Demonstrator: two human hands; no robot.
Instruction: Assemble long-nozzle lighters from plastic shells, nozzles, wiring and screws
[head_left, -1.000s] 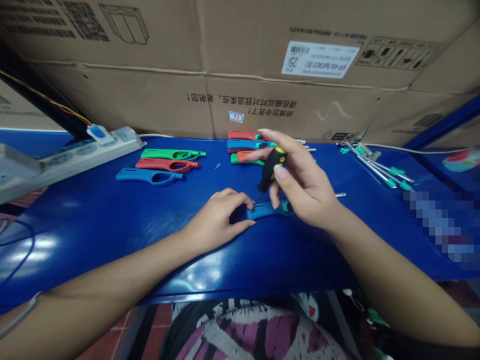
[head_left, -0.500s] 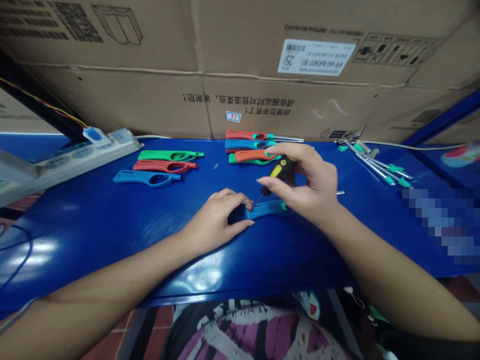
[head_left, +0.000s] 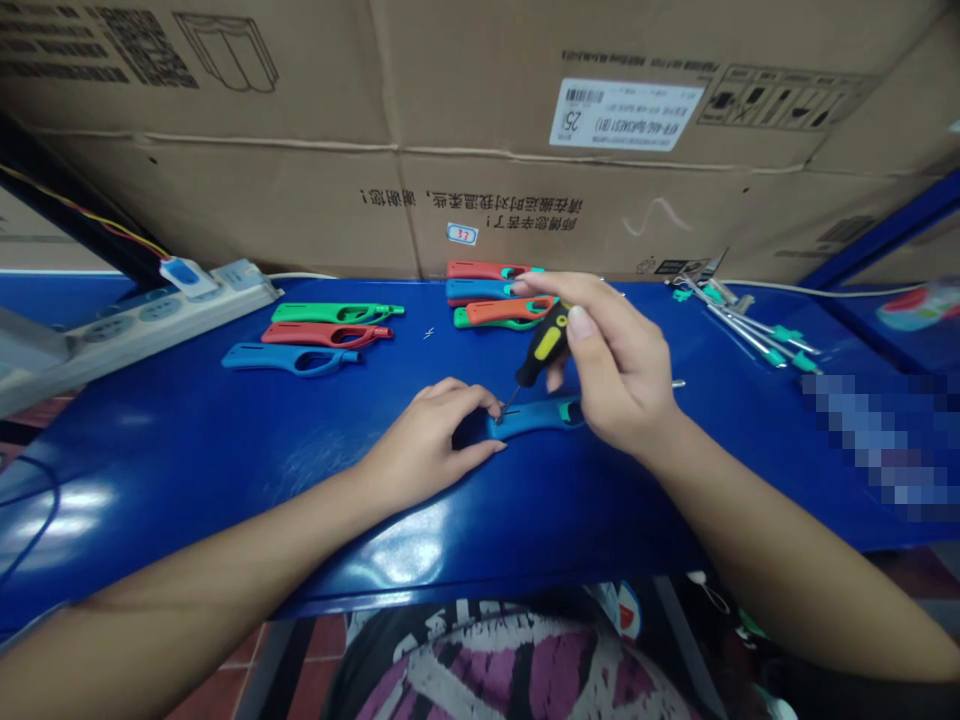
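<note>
A blue gas lighter point(head_left: 534, 418) with a green trigger lies on the blue table, its butt end pinched between the thumb and fingers of my left hand point(head_left: 442, 435). My right hand point(head_left: 619, 365) grips a black and yellow screwdriver point(head_left: 546, 345), held at a slant. The screwdriver's tip meets the lighter's butt end beside my left fingertips; a screw under it is too small to make out. Part of the lighter's front is hidden behind my right hand, and a metal tube end point(head_left: 678, 384) shows beyond it.
Behind my hands lie several coloured lighters point(head_left: 491, 290). Green, red and blue lighter shells point(head_left: 315, 335) sit to the left, with tiny screws point(head_left: 429, 333) nearby. Metal tubes with green parts point(head_left: 750, 325) are at right. A power strip point(head_left: 127, 325) and a cardboard box point(head_left: 480, 120) border the table point(head_left: 315, 540).
My right fingers have shifted around the screwdriver's handle, the thumb moving up and over it. My left hand stays on the lighter, and the screwdriver's tip keeps its place.
</note>
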